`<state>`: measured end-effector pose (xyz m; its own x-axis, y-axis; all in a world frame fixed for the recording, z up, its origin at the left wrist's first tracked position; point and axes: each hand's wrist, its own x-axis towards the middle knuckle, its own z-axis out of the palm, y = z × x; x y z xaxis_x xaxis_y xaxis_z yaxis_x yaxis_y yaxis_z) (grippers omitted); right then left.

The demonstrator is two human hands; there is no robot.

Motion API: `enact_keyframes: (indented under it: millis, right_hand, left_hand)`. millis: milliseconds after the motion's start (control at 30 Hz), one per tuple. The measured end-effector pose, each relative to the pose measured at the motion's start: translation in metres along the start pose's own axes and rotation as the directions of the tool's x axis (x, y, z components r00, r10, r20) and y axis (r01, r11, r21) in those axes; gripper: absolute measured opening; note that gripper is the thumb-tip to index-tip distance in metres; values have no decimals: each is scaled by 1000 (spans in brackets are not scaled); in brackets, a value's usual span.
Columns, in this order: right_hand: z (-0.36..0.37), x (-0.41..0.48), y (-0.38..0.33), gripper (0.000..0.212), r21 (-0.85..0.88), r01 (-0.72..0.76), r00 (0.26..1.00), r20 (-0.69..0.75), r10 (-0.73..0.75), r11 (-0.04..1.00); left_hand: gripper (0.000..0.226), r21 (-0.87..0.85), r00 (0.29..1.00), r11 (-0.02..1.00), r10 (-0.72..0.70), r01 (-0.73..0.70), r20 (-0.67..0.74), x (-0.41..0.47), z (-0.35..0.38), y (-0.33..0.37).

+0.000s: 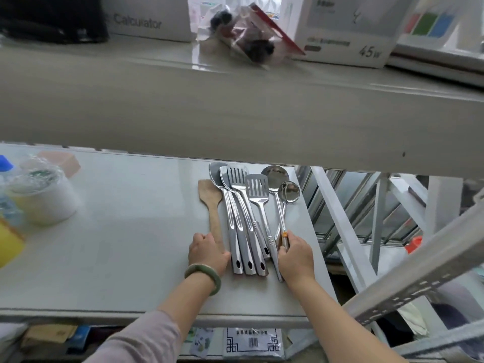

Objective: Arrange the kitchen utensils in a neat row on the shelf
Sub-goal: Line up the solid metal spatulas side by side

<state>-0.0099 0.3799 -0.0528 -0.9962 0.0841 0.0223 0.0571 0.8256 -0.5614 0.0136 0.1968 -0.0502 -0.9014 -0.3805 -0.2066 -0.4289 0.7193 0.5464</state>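
Several utensils lie side by side on the white shelf (117,231), heads pointing away from me. From the left: a wooden spatula (210,203), two steel turners (230,213), a large slotted turner (239,179), a smaller slotted turner (258,189), a big ladle (275,176) and a small ladle (289,192). My left hand (208,254) rests against the wooden spatula's handle end, fingers curled over it. My right hand (296,258) grips the small ladle's handle near its orange band.
A wrapped white cup (44,195), bottles and a yellow item stand at the shelf's left. The upper shelf's edge (235,113) hangs just above the utensil heads, carrying boxes and a plastic bag (246,35). Metal frame bars (419,281) rise on the right.
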Motion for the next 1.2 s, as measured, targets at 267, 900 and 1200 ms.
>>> enact_keyframes:
  millis: [267,900,1200]
  right_hand:
    - [-3,4,4,19,-34,31,999,-34,-32,999]
    - [10,21,-63,44,-55,22,963,269,-6,998]
    - [8,29,-78,22,51,-112,942,325,90,992]
  left_hand:
    - [40,20,999,1000,3,-4,39,0,-5,3]
    - [44,-245,993,969,40,-12,109,-1,-7,36]
    - [36,-419,981,903,-6,89,195,8,-12,40]
